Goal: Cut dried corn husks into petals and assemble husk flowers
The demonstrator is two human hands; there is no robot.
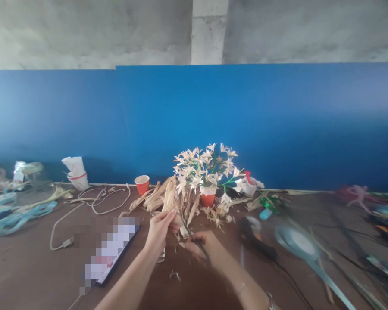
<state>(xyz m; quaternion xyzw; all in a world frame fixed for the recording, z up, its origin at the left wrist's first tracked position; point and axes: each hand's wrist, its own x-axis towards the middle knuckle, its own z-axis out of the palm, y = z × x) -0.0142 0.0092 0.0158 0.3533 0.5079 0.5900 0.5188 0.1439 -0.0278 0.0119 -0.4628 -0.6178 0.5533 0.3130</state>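
Observation:
My left hand (162, 224) pinches a pale piece of dried corn husk (177, 221) between thumb and fingers. In my right hand (207, 249) is a dark pair of scissors (192, 234), angled up and left so that its tip meets the husk; the fingers partly hide its handles. Just beyond both hands lies a heap of dried corn husks (160, 196). Behind the husk scraps stands a red paper cup (208, 199) filled with white husk flowers (197, 168) on green stems. Small cut bits lie on the table below my hands.
A phone (116, 245) with a blurred-out screen lies left, by a white cable (93, 211). Another red cup (142, 185) stands behind. To the right are a black glue gun (257, 241), a pale blue ribbon roll (299, 243) and cords. A blue panel (245, 125) borders the back.

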